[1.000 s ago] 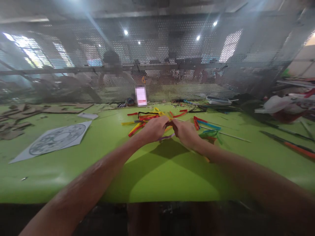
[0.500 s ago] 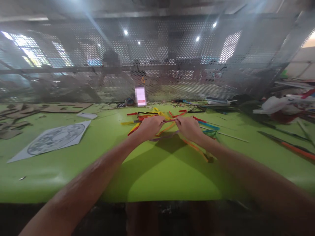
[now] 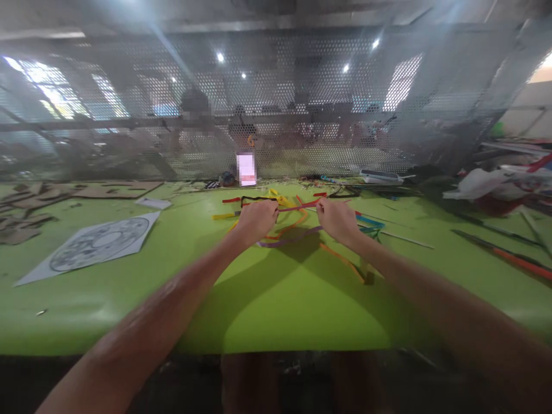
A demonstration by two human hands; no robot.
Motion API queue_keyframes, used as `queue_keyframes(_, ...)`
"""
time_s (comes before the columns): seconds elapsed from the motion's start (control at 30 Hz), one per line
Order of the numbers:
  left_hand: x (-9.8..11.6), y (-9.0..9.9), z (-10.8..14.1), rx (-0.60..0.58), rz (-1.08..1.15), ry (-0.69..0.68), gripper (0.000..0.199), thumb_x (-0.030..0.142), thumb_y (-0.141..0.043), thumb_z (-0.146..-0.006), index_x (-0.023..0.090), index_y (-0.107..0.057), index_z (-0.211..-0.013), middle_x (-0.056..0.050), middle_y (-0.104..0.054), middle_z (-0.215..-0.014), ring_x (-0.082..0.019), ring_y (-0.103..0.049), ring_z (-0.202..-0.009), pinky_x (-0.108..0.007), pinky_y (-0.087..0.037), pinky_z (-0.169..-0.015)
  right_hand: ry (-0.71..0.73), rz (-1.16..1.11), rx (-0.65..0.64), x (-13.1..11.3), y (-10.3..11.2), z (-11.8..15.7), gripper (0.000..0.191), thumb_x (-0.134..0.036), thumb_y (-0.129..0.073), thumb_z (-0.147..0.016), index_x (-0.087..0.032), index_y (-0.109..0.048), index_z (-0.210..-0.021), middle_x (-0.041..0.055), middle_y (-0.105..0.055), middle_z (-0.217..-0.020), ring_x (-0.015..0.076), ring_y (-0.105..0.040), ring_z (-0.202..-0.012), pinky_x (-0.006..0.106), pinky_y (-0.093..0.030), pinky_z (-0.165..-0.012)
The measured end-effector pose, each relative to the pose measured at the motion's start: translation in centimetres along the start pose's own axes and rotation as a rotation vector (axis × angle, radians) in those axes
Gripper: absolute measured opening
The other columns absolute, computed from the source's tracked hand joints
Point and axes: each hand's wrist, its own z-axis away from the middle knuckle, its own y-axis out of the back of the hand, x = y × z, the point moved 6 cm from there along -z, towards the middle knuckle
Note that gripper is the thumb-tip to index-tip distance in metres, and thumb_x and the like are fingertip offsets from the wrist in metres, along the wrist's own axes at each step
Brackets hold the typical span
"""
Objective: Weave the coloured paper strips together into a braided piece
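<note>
My left hand (image 3: 255, 221) and my right hand (image 3: 337, 219) are both closed on coloured strips above a green table (image 3: 276, 299). A red strip (image 3: 298, 206) runs taut between the two hands. Below it an orange strip (image 3: 290, 229) and a purple strip (image 3: 288, 241) sag in loops between them. Another orange strip (image 3: 342, 261) trails from my right hand toward me across the table. Behind the hands lies a loose pile of strips (image 3: 263, 201) in red, yellow and black, and blue and green strips (image 3: 368, 224) lie just right of my right hand.
A printed sheet with a round pattern (image 3: 92, 244) lies at the left, cardboard cut-outs (image 3: 38, 198) beyond it. A perforated metal screen (image 3: 276, 103) closes the table's far side. A thin stick (image 3: 405, 238), long orange-handled tools (image 3: 502, 253) and a white bag (image 3: 474, 185) sit at the right.
My hands have moved apart and a little farther from me. The strips between them, bunched a second ago, are now stretched out, with the red one pulled taut.
</note>
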Motion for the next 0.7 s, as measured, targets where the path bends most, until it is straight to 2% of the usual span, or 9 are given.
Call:
queue_keyframes(0.2, -0.7, -0.2, -0.2, -0.029, 0.003, 0.080, 0.027, 0.024, -0.044, -0.095, 0.016, -0.068, -0.088, -0.012, -0.070, -0.083, -0.025, -0.065, -0.072, -0.031, -0.043, -0.063, -0.010, -0.011, 0.004, 0.0, 0.0, 0.1, 0.036, -0.027, -0.034, -0.099, -0.016, -0.068, -0.099, 0.0098, -0.071, -0.084, 0.0207, -0.059, -0.069, 0.029, -0.024, -0.058)
queue_keyframes(0.37, -0.4, -0.2, 0.0, -0.027, 0.018, 0.060, 0.027, 0.023, -0.041, -0.096, 0.017, -0.066, -0.091, -0.013, -0.070, -0.084, -0.025, -0.064, -0.070, -0.033, -0.043, -0.062, -0.003, -0.041, -0.016, -0.3, -0.1, 0.0, 0.031, -0.027, -0.037, -0.099, -0.015, -0.065, -0.105, 0.0108, -0.072, -0.087, 0.0208, -0.061, -0.071, 0.029, -0.026, -0.059)
queue_keyframes(0.5, 0.5, 0.2, 0.4, -0.010, 0.028, 0.024, 0.027, 0.025, -0.040, -0.097, 0.016, -0.065, -0.091, -0.014, -0.070, -0.085, -0.024, -0.063, -0.069, -0.033, -0.042, -0.062, 0.095, -0.117, -0.046, -1.5, -0.1, 0.4, 0.035, -0.037, -0.045, -0.099, -0.013, -0.058, -0.121, 0.0101, -0.073, -0.091, 0.0219, -0.063, -0.076, 0.028, -0.030, -0.060)
queue_keyframes(0.7, 1.8, 0.5, 0.7, -0.022, 0.046, -0.030, 0.030, 0.026, -0.039, -0.098, 0.015, -0.065, -0.091, -0.014, -0.070, -0.084, -0.027, -0.065, -0.073, -0.035, -0.045, -0.064, 0.209, -0.127, -0.114, -3.3, -0.4, 1.4, 0.030, -0.039, -0.049, -0.099, -0.019, -0.064, -0.117, 0.0060, -0.073, -0.084, 0.0199, -0.062, -0.073, 0.027, -0.028, -0.059)
